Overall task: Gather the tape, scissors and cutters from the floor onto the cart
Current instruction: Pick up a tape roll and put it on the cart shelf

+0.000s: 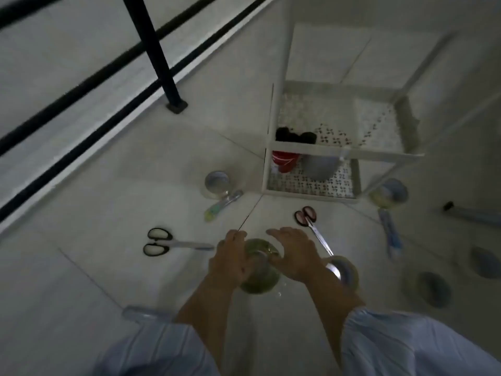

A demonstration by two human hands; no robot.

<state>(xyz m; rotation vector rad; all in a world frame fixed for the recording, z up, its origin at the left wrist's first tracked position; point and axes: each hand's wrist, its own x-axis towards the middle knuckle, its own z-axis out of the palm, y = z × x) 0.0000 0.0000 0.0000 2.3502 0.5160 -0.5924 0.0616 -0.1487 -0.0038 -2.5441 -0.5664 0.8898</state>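
Both my hands are on a clear greenish tape roll (259, 270) on the floor: my left hand (230, 260) grips its left side, my right hand (294, 253) rests on its right side with fingers spread. Black-handled scissors (168, 242) lie to the left. Red-handled scissors (314, 229) lie to the right, blades toward another tape roll (343, 270). A further tape roll (217, 183) and a green-tipped cutter (223, 205) lie ahead. The white cart (341, 153) stands at the upper right. Beside it lie a tape roll (389, 192) and a blue cutter (390, 229).
A black railing post (162, 63) stands on the floor at the upper left. The cart's lower shelf holds a red object (284, 160) and a grey one (320, 166); dark items (295, 137) sit on the shelf above. Two grey round things (433, 289) lie at the right.
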